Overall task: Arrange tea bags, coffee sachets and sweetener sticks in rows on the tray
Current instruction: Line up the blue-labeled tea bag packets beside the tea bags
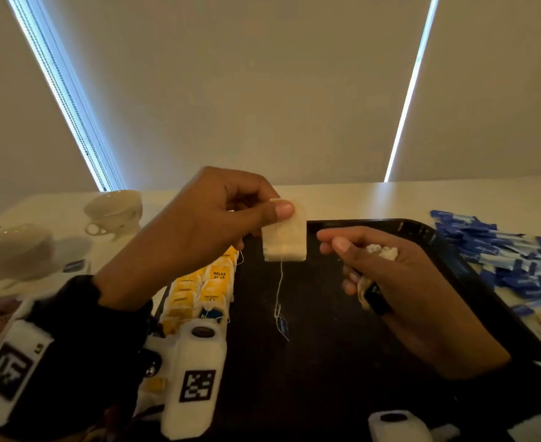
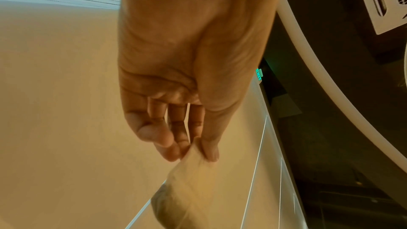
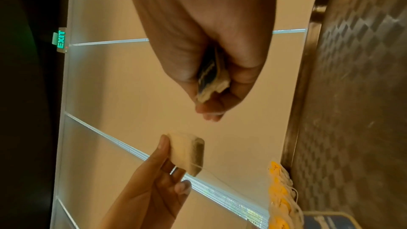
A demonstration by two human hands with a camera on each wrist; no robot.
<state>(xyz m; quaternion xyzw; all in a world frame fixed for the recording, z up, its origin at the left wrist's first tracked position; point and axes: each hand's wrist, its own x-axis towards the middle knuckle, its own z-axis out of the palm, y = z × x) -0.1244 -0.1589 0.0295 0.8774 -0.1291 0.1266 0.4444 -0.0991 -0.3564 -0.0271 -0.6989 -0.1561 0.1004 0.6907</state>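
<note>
The left hand (image 1: pixel 205 224) pinches the top edge of a pale tea bag (image 1: pixel 284 240) between thumb and fingers and holds it up in the air above the far edge of the black tray (image 1: pixel 342 362). The bag hangs upright; its white string (image 1: pixel 280 282) drops straight down to a small blue tag (image 1: pixel 282 327) that dangles just over the tray's dark surface. In the left wrist view the thumb and fingertips (image 2: pixel 171 152) close on the bag's upper corner, though the bag is blurred there.

The right hand (image 1: pixel 390 275) sits just beside the hanging bag, apart from it, with its fingers curled round a crumpled bundle of tea bags (image 1: pixel 379 253); a dark tag (image 1: pixel 376 295) shows under the fingers. The right wrist view shows the same bundle (image 3: pixel 211 83) pressed into the palm, with the left hand's bag (image 3: pixel 189 152) below it.

Along the tray's left side lies a row of yellow-tagged tea bags (image 1: pixel 205 291), one tag reading RELAX. To the right of the tray, on the white table (image 1: pixel 374 199), is a loose heap of blue sweetener sticks (image 1: pixel 502 253). At the far left of the table stand a white teacup (image 1: pixel 116 212) and, nearer and blurred, another white cup (image 1: pixel 17 250).
</note>
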